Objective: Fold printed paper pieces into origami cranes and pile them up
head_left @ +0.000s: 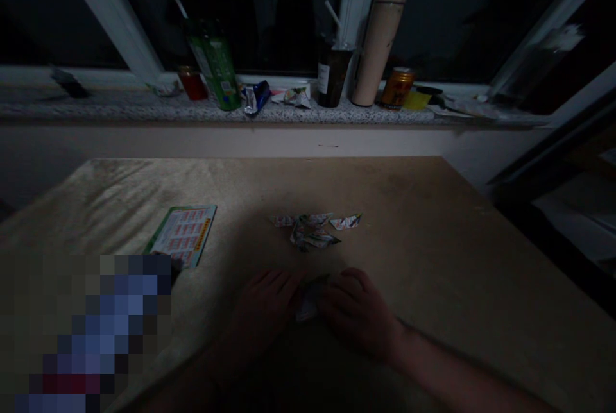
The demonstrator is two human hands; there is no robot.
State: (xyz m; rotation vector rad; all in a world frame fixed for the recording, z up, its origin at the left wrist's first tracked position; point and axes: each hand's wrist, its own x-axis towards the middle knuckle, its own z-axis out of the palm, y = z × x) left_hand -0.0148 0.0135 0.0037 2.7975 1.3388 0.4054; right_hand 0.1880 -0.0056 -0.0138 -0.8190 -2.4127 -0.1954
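A: Where is the small paper piece point(308, 304)?
B: Low on the table point(409, 208), in shadow between the person's two hands.
A: And how do those stand?
B: The right hand point(355, 307) has its fingers curled onto the paper's right side, grasping it. The left hand point(267, 301) lies palm down with its fingertips at the left edge; whether it grips, one cannot tell in this dim light.
A: What lies beyond them?
B: A loose cluster of folded printed papers point(315, 238), just past the fingers. Farther left, a calendar card point(185, 230) lies flat, its near end partly covered.
A: Behind the table?
B: A speckled windowsill point(289, 119), bearing a green bottle point(222, 73), a dark cup point(332, 83) with a straw, a tall pale flask point(379, 44) and an orange can point(397, 88).
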